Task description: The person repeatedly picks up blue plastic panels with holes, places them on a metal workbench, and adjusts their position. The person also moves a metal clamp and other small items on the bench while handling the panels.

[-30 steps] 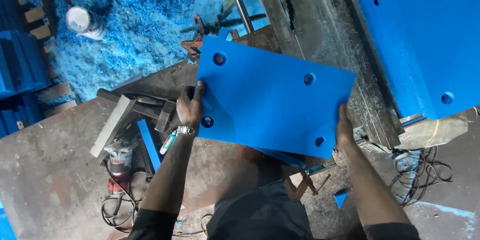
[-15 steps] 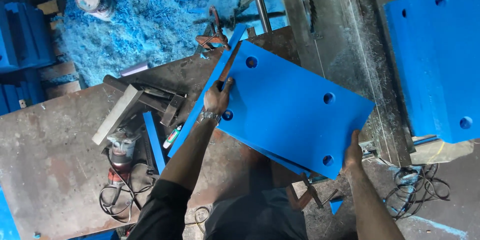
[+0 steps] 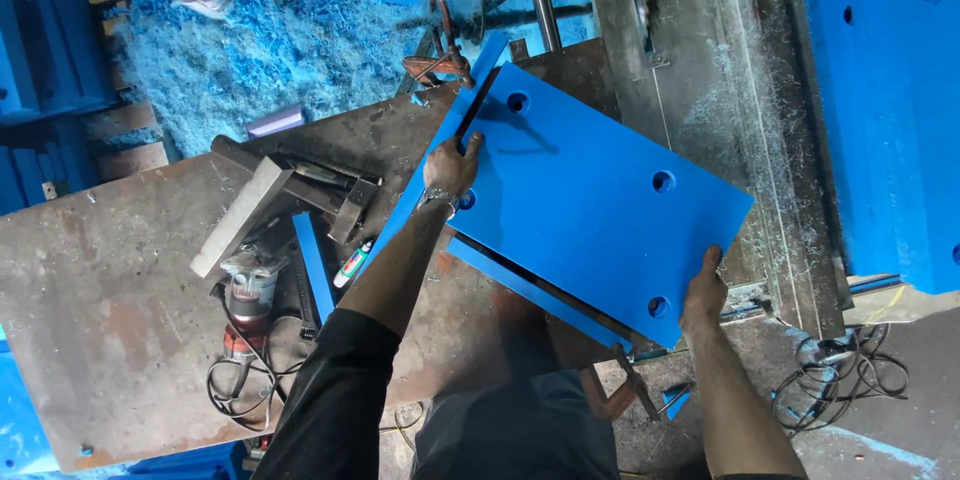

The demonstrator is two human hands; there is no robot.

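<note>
Far out past my left hand [image 3: 452,166], a grinder [image 3: 245,295] and its cord lie on the table [image 3: 110,280]. A grey bar [image 3: 240,217] lies a bit closer to that hand, and a marker [image 3: 352,263] lies just beside my left arm.

My left hand is spread flat, with its fingers on the upper left edge of the big blue board [image 3: 590,195]. The board lies right between my two hands. It is tilted, so its long way runs from up by my left hand down to my right hand [image 3: 703,292]. It has round holes near its corners. Thin blue strips [image 3: 535,293] stick out from under it, on the side near me.

My right hand is curled around the board's lower right corner, thumb on top. I cannot see the fingers under it. Both hands touch the board, one at each end, so neither one is nearer.

Past my right hand, well apart, a second thick blue slab [image 3: 890,120] rests on the metal saw bench [image 3: 740,80].
</note>
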